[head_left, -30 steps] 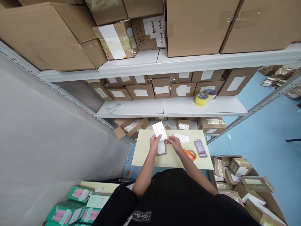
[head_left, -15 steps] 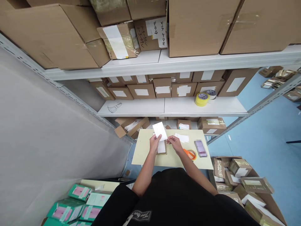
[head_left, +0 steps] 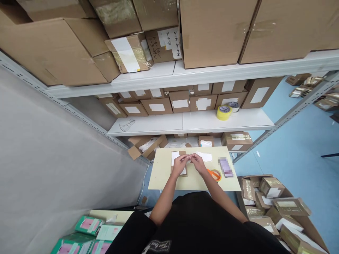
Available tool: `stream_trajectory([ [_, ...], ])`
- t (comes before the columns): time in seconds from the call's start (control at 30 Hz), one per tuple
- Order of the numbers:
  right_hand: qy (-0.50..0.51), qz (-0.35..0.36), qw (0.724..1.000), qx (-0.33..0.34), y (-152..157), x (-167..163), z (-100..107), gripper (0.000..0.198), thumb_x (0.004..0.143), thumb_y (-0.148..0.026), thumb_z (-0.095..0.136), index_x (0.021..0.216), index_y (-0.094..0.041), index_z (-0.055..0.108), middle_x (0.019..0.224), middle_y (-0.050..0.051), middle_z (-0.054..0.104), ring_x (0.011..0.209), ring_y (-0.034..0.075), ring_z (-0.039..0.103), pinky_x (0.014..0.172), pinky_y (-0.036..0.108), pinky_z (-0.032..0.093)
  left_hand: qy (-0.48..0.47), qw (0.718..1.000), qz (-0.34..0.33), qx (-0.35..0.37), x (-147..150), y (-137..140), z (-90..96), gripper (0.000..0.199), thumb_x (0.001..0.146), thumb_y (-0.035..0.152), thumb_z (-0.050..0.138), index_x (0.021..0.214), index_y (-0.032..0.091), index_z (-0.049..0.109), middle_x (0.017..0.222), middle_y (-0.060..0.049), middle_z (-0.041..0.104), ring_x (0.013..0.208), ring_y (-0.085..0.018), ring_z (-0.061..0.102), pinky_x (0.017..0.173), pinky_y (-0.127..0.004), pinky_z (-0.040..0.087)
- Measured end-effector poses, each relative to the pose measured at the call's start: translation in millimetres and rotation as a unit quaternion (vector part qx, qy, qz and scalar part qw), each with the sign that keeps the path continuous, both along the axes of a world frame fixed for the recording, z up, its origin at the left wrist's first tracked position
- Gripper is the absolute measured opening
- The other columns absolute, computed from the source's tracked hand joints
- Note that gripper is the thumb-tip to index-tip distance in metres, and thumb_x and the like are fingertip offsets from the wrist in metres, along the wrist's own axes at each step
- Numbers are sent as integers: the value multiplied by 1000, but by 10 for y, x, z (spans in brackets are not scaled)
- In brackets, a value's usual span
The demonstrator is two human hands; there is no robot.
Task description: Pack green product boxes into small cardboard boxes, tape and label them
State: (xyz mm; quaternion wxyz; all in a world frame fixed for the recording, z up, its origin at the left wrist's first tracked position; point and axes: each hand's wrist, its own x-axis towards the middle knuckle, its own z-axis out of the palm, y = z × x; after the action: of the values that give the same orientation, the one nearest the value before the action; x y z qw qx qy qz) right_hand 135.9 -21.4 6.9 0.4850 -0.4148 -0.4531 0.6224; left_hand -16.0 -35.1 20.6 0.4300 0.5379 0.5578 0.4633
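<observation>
My left hand [head_left: 180, 164] and my right hand [head_left: 197, 163] meet over the table, fingertips pinched together. A small whitish bit shows at the fingertips, too small to name. Under my left hand lies a flat cardboard box [head_left: 182, 153] with white paper on it [head_left: 175, 157], partly covered by the hand. Beyond my right hand is a white paper sheet [head_left: 205, 157] on the table. An orange tape dispenser [head_left: 214, 174] with a tape roll sits beside my right forearm.
The cream table [head_left: 161, 176] also bears a blurred purple item [head_left: 225, 167]. Behind it rises a shelf [head_left: 159, 123] with labelled cartons, glasses [head_left: 127, 125] and tape rolls [head_left: 224, 112]. A large carton of parcels [head_left: 275, 201] stands right; green boxes [head_left: 88, 225] lie lower left.
The white sheet that my left hand held up is no longer visible in it. Both hands have come together, fingertips touching. The view has shifted slightly.
</observation>
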Motion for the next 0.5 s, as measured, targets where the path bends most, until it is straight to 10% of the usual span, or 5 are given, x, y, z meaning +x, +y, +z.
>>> stream_trajectory([
  [0.3, -21, -38, 999, 15, 12, -29, -129, 29, 80, -51, 74, 79, -23, 66, 81, 1, 70, 82, 21, 63, 80, 33, 49, -90, 992, 42, -82, -1, 34, -56, 66, 84, 78, 57, 86, 15, 78, 84, -8, 75, 82, -23, 67, 77, -34, 53],
  [0.5, -20, -47, 998, 22, 49, -98, -155, 28, 81, -51, 73, 78, -24, 66, 80, 1, 69, 80, 21, 62, 74, 31, 48, -48, 999, 12, 9, 1, 4, -57, 44, 85, 62, 69, 82, 19, 78, 80, -3, 72, 81, -21, 65, 82, -32, 51],
])
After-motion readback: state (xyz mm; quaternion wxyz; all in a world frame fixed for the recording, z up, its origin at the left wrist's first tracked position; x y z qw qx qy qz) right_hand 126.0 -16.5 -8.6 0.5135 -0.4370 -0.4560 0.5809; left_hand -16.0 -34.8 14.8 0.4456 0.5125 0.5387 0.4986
